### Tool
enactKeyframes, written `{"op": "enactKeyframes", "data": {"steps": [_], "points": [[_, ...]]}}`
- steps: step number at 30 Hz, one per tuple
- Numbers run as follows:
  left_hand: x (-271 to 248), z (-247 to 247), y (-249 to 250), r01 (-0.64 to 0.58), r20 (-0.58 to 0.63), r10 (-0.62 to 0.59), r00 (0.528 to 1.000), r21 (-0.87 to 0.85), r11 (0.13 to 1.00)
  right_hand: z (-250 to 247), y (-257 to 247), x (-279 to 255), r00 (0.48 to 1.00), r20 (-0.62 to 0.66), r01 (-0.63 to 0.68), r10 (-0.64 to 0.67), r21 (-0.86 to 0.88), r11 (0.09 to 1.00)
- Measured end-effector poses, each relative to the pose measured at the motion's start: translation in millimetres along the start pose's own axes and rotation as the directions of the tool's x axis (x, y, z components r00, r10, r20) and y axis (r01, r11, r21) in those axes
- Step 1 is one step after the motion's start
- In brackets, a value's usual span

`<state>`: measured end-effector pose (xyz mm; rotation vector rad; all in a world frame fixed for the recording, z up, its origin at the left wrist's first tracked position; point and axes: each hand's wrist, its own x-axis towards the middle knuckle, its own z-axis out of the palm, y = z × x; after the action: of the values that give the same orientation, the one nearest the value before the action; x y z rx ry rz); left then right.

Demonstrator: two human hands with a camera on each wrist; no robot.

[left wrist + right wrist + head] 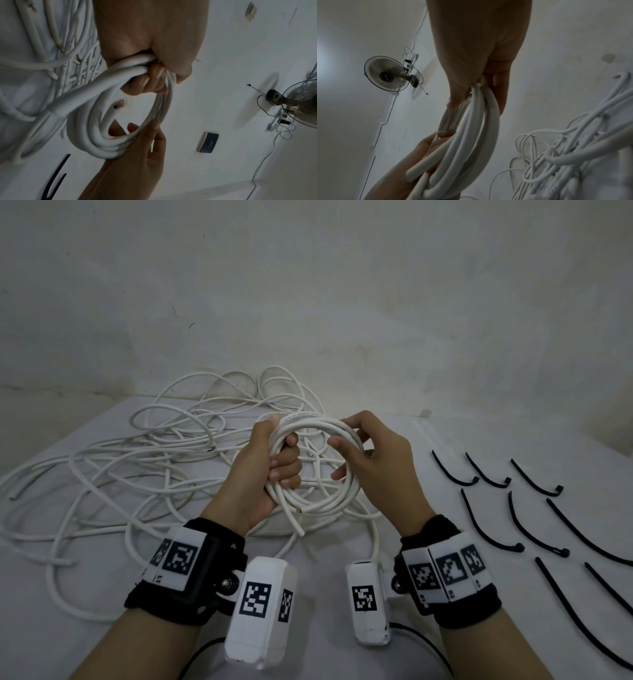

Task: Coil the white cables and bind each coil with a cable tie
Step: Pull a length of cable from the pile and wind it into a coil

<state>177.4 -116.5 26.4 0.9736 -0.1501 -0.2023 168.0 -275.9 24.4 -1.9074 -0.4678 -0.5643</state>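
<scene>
A white cable coil (320,425) of several loops is held upright above the table. My left hand (278,464) grips its left side, fingers curled through the ring, as the left wrist view shows (150,79). My right hand (356,451) pinches the coil's right side between thumb and fingers (479,89). A cut cable end (298,529) sticks out below the coil (109,146). A tangle of loose white cable (137,467) lies on the table behind and to the left. Several black cable ties (486,522) lie in rows at the right.
The table wears a white cloth (342,549) and backs onto a bare white wall (342,302). One cable strand runs from the tangle down toward the front edge (376,535). A wall fan (387,73) shows in the right wrist view.
</scene>
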Motion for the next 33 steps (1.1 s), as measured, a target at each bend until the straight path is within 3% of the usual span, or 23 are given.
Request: {"op": "enactKeyframes", "data": {"steps": [3,6,11,16,20,23,26,30,33], "points": [[-1.0,1.0,0.3,-0.016,0.007,0.016,1.000,0.005,1.000,1.5,1.8,-0.8,0.999,-0.026,-0.018,0.019,0.063,0.998],[-0.9,0.7,1.0,-0.045,0.023,0.045,0.999,-0.005,0.999,5.7,0.7,-1.1,0.997,-0.036,-0.056,0.067,0.264,0.963],[-1.1,-1.4,2.1,-0.077,0.064,0.077,0.995,-0.010,0.997,13.0,-1.5,-1.7,0.977,0.096,-0.208,0.189,0.598,0.774],[-1.5,-1.8,1.1,-0.044,0.100,0.042,0.994,0.009,0.999,13.2,-7.7,0.1,0.918,0.227,-0.386,0.324,0.697,0.605],[-1.7,-0.7,-1.5,-0.009,0.111,0.003,0.994,0.053,0.999,9.4,-8.7,0.0,0.834,0.351,-0.539,0.426,0.682,0.494],[-1.7,0.1,-4.3,-0.006,0.096,0.000,0.995,0.072,0.997,6.5,-10.3,0.1,0.825,0.355,-0.556,0.440,0.653,0.514],[0.0,-1.6,-5.1,-0.044,0.054,0.038,0.998,0.125,0.991,4.8,-13.2,-0.1,0.855,0.292,-0.509,0.428,0.624,0.592],[1.3,-7.4,-5.0,-0.229,0.035,0.231,0.972,0.342,0.911,7.9,-12.8,-2.1,0.905,0.246,-0.424,0.346,0.561,0.711],[0.2,-9.8,-5.5,-0.292,0.089,0.280,0.956,0.397,0.870,8.9,-10.6,-3.5,0.929,0.249,-0.368,0.275,0.530,0.764]]}}
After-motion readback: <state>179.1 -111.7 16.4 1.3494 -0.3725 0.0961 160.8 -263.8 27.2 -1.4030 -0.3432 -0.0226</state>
